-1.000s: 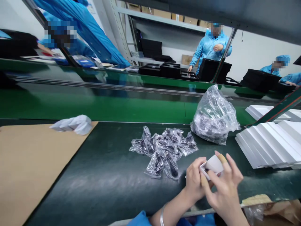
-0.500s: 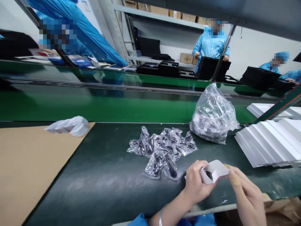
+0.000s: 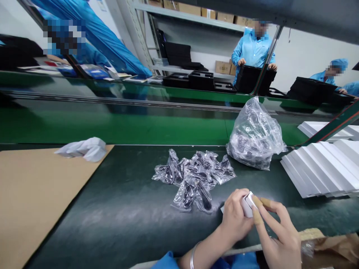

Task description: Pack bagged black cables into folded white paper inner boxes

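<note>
My left hand [image 3: 236, 216] is wrapped around a small white cardboard box [image 3: 248, 208], its end facing up. With finger cots on its fingertips, my right hand [image 3: 277, 228] presses the end flap, thumb and fingers at the box's edge. The flap now covers most of the opening, so the contents are hidden. Left of my hands lies a pile of small dark items in clear plastic bags [image 3: 193, 179]; their exact kind is unclear through the plastic.
A large clear bag [image 3: 255, 138] of similar items stands behind my hands. White flat cartons [image 3: 322, 170] are stacked at right. On the left, a crumpled white bag [image 3: 84, 148] lies on brown cardboard [image 3: 47, 198]. Beyond the green belt [image 3: 140, 125], people in blue work near black cases [image 3: 254, 80].
My right hand has folded the box's raised flap down over the opening, moving left toward my left hand. The left hand keeps its hold on the box.
</note>
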`<state>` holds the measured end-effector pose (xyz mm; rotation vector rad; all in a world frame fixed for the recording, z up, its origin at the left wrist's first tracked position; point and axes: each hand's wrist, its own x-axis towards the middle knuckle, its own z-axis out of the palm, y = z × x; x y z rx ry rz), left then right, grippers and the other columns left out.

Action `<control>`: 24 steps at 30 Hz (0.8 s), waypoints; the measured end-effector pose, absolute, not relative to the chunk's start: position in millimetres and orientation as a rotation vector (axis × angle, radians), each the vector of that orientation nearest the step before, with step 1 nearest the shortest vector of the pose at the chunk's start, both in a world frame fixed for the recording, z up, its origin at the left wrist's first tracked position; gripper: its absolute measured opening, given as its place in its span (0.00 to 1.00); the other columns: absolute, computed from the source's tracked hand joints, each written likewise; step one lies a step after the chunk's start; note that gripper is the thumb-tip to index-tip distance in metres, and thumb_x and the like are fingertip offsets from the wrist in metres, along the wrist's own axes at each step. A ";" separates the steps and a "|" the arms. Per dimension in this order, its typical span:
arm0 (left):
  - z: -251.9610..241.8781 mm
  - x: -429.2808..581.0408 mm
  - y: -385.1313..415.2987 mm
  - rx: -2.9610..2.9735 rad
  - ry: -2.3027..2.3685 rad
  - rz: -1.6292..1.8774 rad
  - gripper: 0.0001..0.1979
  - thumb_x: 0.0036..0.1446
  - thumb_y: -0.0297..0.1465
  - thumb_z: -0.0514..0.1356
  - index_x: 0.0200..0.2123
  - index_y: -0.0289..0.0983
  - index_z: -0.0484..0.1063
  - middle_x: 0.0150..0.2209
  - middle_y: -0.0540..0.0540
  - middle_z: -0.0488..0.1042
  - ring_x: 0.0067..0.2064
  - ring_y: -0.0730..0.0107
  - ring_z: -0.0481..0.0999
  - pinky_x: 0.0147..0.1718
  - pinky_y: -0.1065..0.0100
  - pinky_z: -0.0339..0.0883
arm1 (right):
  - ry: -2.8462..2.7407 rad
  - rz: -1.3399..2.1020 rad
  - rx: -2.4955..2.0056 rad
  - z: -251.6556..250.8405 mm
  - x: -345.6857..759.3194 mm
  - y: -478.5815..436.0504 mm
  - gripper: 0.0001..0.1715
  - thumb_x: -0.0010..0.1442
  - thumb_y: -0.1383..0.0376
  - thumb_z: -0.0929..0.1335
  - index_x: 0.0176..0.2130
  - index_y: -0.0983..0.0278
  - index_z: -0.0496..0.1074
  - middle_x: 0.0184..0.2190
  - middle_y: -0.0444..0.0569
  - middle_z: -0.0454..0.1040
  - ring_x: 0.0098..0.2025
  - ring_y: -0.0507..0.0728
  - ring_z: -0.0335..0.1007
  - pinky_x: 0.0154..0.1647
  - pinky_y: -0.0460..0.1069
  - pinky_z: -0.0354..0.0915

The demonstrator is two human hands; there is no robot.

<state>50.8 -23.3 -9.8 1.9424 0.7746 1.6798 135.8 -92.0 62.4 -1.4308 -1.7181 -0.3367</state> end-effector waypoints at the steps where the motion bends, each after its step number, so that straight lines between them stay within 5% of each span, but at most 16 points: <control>1: -8.3 51.0 -23.9 1.947 0.776 1.682 0.20 0.62 0.35 0.58 0.54 0.39 0.55 0.39 0.42 0.75 0.34 0.65 0.77 0.31 0.64 0.74 | -1.745 -0.412 -1.441 61.9 135.2 -92.1 0.12 0.62 0.74 0.66 0.45 0.65 0.72 0.42 0.53 0.70 0.40 0.53 0.68 0.38 0.48 0.67; 8: -4.7 54.7 -30.6 1.983 0.729 1.618 0.21 0.60 0.32 0.60 0.53 0.41 0.55 0.34 0.47 0.74 0.28 0.67 0.73 0.25 0.65 0.71 | -1.957 -0.961 -1.467 60.8 119.9 -96.4 0.06 0.61 0.71 0.66 0.40 0.73 0.71 0.34 0.58 0.71 0.34 0.59 0.62 0.34 0.54 0.61; 12: -13.9 57.9 -31.4 1.963 0.697 1.642 0.23 0.61 0.33 0.58 0.56 0.41 0.53 0.37 0.46 0.74 0.29 0.65 0.74 0.27 0.63 0.73 | -1.788 -0.739 -1.478 46.1 124.4 -100.7 0.08 0.62 0.69 0.67 0.43 0.69 0.72 0.41 0.58 0.72 0.41 0.60 0.67 0.39 0.54 0.67; 15: -21.0 55.5 -32.3 2.064 0.641 1.539 0.26 0.62 0.34 0.58 0.59 0.40 0.52 0.45 0.40 0.75 0.40 0.60 0.78 0.36 0.57 0.77 | -1.702 -0.339 -1.494 34.2 148.7 -104.6 0.14 0.63 0.69 0.66 0.48 0.62 0.74 0.49 0.54 0.71 0.48 0.56 0.72 0.44 0.49 0.71; 19: -35.0 33.7 -35.9 2.145 0.691 1.257 0.30 0.59 0.34 0.61 0.61 0.40 0.53 0.52 0.37 0.73 0.51 0.56 0.78 0.47 0.54 0.76 | -1.507 0.204 -1.641 49.5 201.7 -119.0 0.23 0.64 0.62 0.66 0.58 0.58 0.70 0.47 0.50 0.73 0.43 0.53 0.74 0.35 0.42 0.73; 24: -62.6 -20.7 -34.7 2.024 0.923 1.337 0.24 0.62 0.36 0.58 0.59 0.41 0.58 0.52 0.38 0.73 0.48 0.58 0.79 0.44 0.57 0.78 | -1.090 -0.231 -1.717 112.2 299.3 -138.0 0.26 0.58 0.56 0.72 0.55 0.57 0.72 0.51 0.51 0.73 0.52 0.60 0.72 0.48 0.49 0.70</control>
